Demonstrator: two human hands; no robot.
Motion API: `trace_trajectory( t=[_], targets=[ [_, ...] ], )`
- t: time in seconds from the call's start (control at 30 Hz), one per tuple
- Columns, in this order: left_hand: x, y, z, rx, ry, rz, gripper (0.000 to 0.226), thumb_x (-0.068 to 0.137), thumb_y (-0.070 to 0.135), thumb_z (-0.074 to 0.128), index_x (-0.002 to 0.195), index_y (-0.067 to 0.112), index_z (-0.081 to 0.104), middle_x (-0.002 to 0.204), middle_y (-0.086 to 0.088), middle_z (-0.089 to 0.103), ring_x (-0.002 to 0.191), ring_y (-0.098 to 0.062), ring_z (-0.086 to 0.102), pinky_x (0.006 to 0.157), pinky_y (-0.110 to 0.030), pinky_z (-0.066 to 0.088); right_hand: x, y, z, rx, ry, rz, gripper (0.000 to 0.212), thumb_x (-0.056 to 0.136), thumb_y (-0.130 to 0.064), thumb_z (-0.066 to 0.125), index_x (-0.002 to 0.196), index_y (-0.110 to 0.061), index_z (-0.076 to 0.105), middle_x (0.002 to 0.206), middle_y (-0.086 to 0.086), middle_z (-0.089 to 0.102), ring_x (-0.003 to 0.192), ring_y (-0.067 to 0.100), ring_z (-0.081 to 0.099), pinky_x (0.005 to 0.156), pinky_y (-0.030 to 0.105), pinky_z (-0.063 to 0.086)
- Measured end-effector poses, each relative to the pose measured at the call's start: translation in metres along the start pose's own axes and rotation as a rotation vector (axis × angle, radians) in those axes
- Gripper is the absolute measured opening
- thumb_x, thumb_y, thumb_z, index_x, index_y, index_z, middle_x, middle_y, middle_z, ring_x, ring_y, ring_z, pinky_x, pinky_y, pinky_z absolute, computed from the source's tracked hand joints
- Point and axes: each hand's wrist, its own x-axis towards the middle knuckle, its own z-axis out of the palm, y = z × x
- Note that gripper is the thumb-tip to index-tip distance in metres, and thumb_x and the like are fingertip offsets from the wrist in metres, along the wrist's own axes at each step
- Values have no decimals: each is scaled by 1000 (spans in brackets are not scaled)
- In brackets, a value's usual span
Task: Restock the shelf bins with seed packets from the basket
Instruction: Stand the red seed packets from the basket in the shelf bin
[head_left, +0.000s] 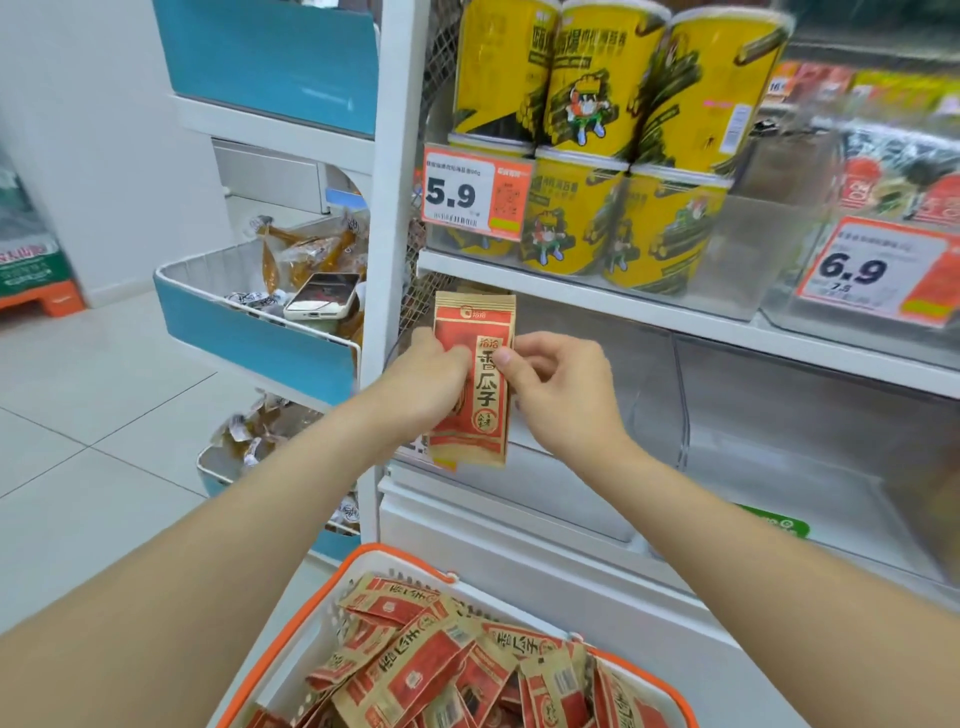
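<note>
One seed packet (485, 395) is held upright, straight above the basket (400, 550). The left hand (436, 379) grips its left edge and the right hand (561, 395) pinches the right edge, thumb on front. Loads more packets (441, 665) are piled in the basket, with the clear shelf bin (779, 467) above it.

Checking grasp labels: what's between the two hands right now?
An upright seed packet, pinched at its sides by the left hand and right hand; seen in the head view.
</note>
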Motion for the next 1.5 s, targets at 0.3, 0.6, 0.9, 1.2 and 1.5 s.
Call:
trace_trajectory(
  t=[0.3, 0.6, 0.9, 1.2, 1.5],
  targets=[
    [26, -14, -9, 261, 117, 229, 34, 106, 37, 58, 132, 16, 52, 120, 2, 67, 110, -17, 66, 90, -37, 55, 15, 24, 10, -60, -66, -156, 35, 97, -29, 73, 126, -24, 55, 103, -13, 77, 80, 5, 73, 76, 34, 60],
    [29, -34, -8, 852, 85, 174, 29, 105, 32, 49, 116, 6, 41, 121, -20, 55, 110, -39, 60, 78, -37, 39, 36, 49, 45, 224, -306, 188, 21, 107, -20, 59, 128, -16, 61, 115, 3, 76, 99, 17, 75, 85, 40, 64],
    [35, -40, -18, 1036, -17, 232, 13, 100, 17, 57, 88, 22, 51, 81, -3, 51, 81, -33, 58, 69, -42, 49, 70, 76, 77, -224, -171, 366, 17, 96, -33, 73, 107, -27, 61, 113, 8, 73, 109, 33, 69, 99, 48, 54],
    [34, -35, -19, 1020, -52, 202, 44, 105, 28, 52, 67, 23, 31, 72, -1, 38, 82, -33, 50, 67, -41, 39, 116, 73, 110, -344, -108, 483, 66, 79, -21, 84, 125, -14, 37, 111, 4, 62, 98, 27, 62, 82, 35, 49],
    [39, -38, -24, 1013, -84, 286, 47, 105, 29, 54, 64, 22, 32, 68, -1, 39, 74, -32, 50, 63, -38, 38, 119, 83, 110, -324, -55, 468, 68, 85, -29, 83, 123, -18, 28, 117, 6, 66, 105, 29, 66, 91, 41, 56]
  ],
)
